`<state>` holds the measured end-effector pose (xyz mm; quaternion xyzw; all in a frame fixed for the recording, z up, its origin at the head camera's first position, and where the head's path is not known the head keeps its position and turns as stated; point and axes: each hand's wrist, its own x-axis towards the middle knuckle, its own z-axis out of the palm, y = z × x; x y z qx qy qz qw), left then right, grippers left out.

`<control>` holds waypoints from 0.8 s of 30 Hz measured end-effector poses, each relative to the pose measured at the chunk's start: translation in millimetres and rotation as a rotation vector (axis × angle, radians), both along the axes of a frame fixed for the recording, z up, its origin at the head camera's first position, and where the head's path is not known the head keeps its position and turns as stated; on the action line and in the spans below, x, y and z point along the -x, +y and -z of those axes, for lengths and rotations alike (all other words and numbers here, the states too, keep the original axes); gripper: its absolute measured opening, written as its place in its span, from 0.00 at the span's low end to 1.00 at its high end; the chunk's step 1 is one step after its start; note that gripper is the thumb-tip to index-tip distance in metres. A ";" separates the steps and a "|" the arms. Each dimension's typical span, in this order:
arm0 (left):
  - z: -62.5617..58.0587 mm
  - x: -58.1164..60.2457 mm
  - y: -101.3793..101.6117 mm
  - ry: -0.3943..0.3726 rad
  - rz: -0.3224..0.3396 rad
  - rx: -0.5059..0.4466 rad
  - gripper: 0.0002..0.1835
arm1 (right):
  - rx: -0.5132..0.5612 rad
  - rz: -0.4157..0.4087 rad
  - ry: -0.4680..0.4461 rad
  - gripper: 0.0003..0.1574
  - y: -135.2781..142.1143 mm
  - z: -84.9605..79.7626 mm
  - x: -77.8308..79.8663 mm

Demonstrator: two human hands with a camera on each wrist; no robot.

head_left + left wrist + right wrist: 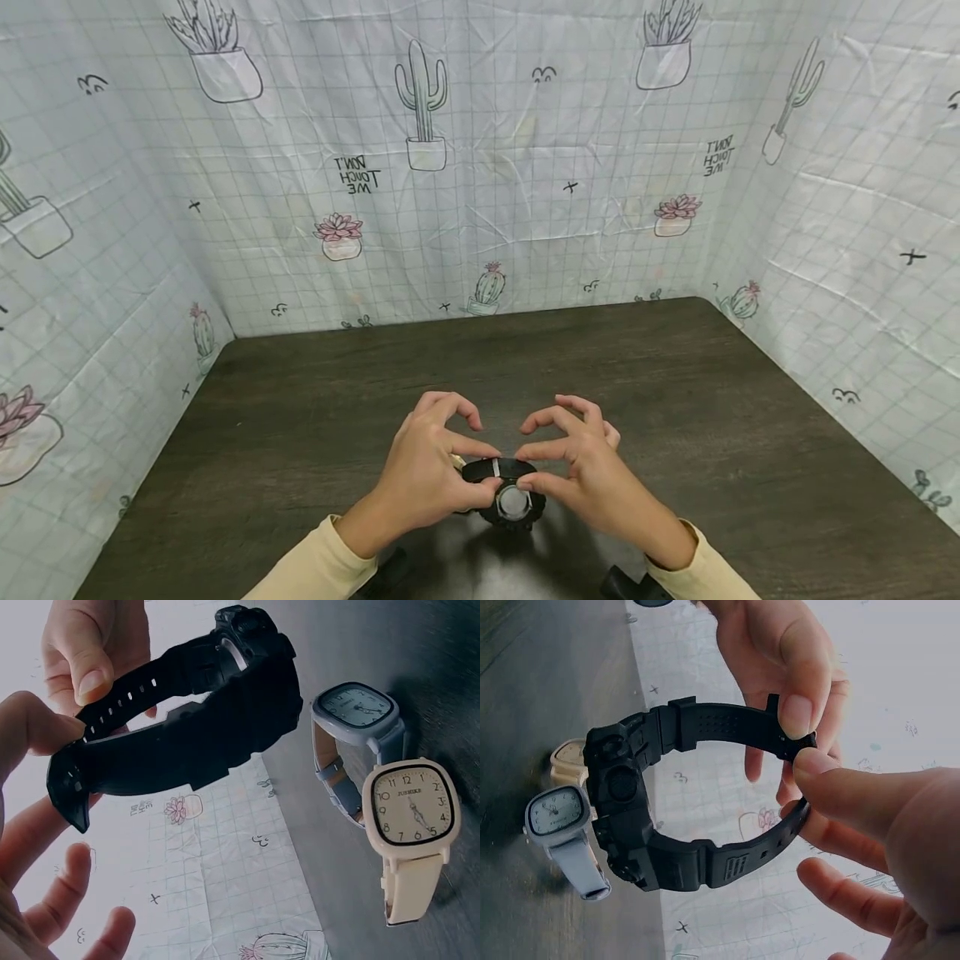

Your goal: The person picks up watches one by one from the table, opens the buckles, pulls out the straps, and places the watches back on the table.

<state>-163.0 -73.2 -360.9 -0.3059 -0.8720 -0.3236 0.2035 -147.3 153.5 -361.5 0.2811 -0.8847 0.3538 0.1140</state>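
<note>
Both hands hold a black wristwatch (513, 504) in front of the body, above the table. Its strap bends into a loop, with the two ends brought together between the fingertips. My left hand (423, 467) pinches the strap's buckle end, which has a keeper loop (772, 703) near it. The strap's holed end (131, 694) is pinched by my right hand (588, 467). Thumbs sit close together where the ends meet; whether the buckle is fastened I cannot tell. In the right wrist view, the watch case (621, 799) hangs at the side of the loop away from the hands.
A cream square-faced watch (412, 802) and a blue one (356, 712) stand side by side on the dark wooden table (337, 375), near the held watch. Cactus-printed cloth (510, 125) hangs around the back and sides. Dark objects (630, 583) show by the sleeves.
</note>
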 end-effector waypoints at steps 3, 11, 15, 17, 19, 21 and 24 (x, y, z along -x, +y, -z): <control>-1.0 0.3 1.6 0.001 0.009 -0.006 0.08 | -0.001 -0.003 0.019 0.12 0.9 0.0 -0.4; -9.1 -1.3 10.9 -0.037 0.063 0.018 0.07 | -0.045 -0.023 -0.013 0.13 -4.9 -4.0 1.1; -11.0 -2.4 11.8 -0.037 0.064 0.039 0.08 | -0.053 -0.026 0.030 0.12 -7.5 -6.7 2.6; -10.6 -2.4 11.0 -0.029 0.062 0.040 0.08 | -0.049 -0.021 0.044 0.12 -7.4 -7.8 3.4; -8.8 -2.6 9.9 -0.023 0.058 0.027 0.08 | -0.038 -0.015 0.044 0.12 -6.8 -8.4 3.8; -6.3 -2.8 9.0 -0.019 0.058 0.003 0.08 | -0.024 -0.010 0.033 0.12 -6.1 -8.5 4.0; -3.0 -3.1 9.3 -0.006 0.052 -0.047 0.09 | -0.005 0.001 0.023 0.12 -5.0 -8.5 3.7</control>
